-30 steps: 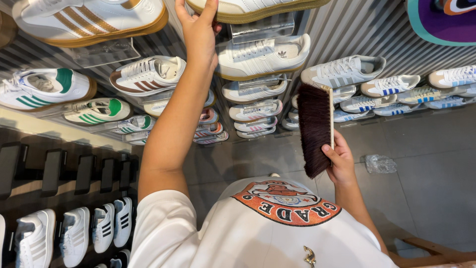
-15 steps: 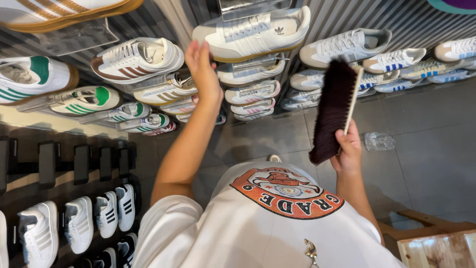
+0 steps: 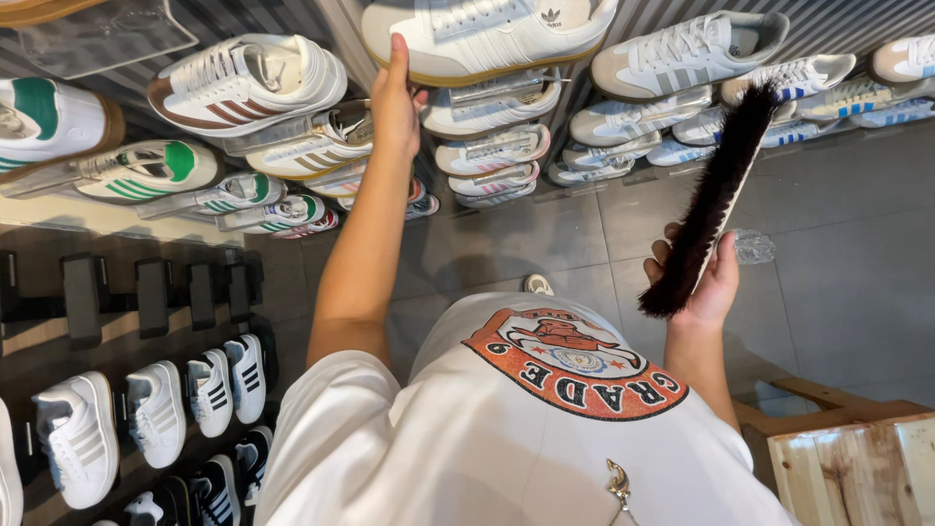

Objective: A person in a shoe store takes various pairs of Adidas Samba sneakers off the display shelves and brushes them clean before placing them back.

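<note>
Sneaker (image 3: 477, 34): white upper, tan gum sole. Sneaker (image 3: 248, 83): white with brown stripes. Sneaker (image 3: 146, 170): white with green stripes. Sneaker (image 3: 682, 54): white with grey stripes. Brush (image 3: 709, 205): dark brown-black bristles, pale back. T-shirt (image 3: 506, 448): white, orange-and-black round print. Floor tiles (image 3: 857, 253): grey. Wooden crate (image 3: 857, 468): pale, light-grained.

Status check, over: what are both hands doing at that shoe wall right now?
Left hand gripping the white gum-soled sneaker on its wall shelf. Right hand holding a dark bristle brush, clear of the shoes. Nothing between brush and sneaker.
</note>
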